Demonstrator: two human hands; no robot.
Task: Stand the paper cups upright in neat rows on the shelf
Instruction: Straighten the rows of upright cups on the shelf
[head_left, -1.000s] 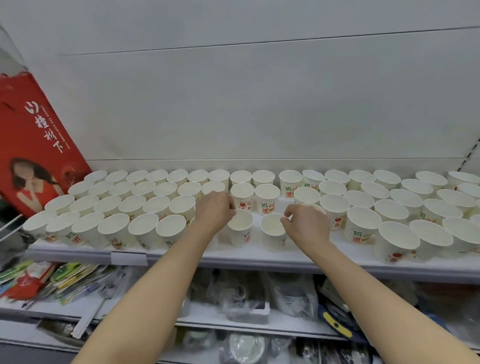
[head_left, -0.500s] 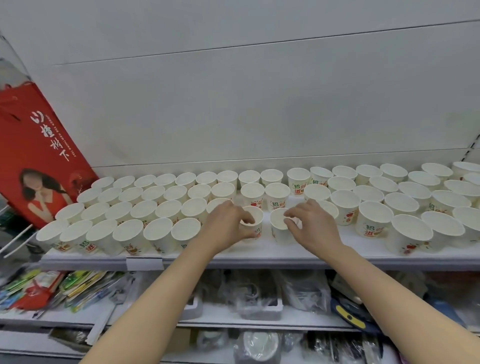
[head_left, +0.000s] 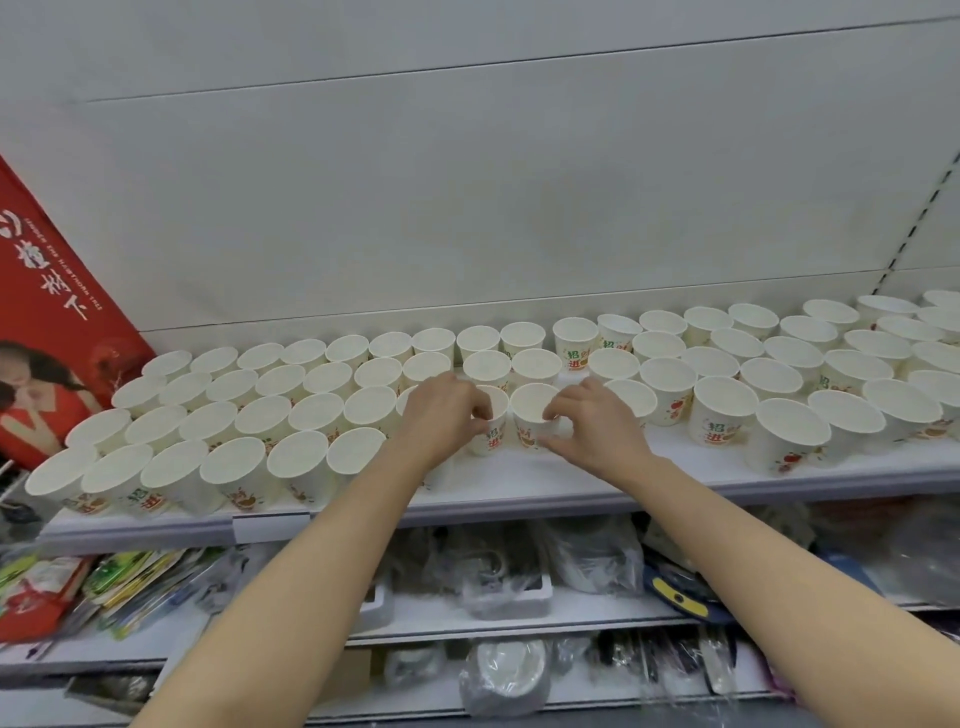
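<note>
Centre of frame, both hands work at the gap between two blocks of cups on the shelf (head_left: 519, 493). The left hand (head_left: 441, 415) has its fingers curled round the rim and wall of the left cup (head_left: 491, 431); the right hand (head_left: 592, 431) pinches the right cup (head_left: 532, 415), fingers over the rim and thumb low on the wall. Both cups stand upright, mouths up, just beside each other. Left-of-frame rows (head_left: 234, 415) are tight and even; right-of-frame rows (head_left: 779, 389) are looser, with gaps. Judgement: the step in hand is seating this pair in line with the rows behind. It is best done by sliding each cup on its base, not lifting, with light pressure, since the thin paper walls would likely dent under a hard squeeze, and by keeping the knuckles from nudging neighbours. Cups are white, tapered, round-mouthed, with rolled rims, matte insides and red-and-green print on the walls. The shelf is smooth white with a plain front lip. A red box (head_left: 52, 322) leans at far left.
</note>
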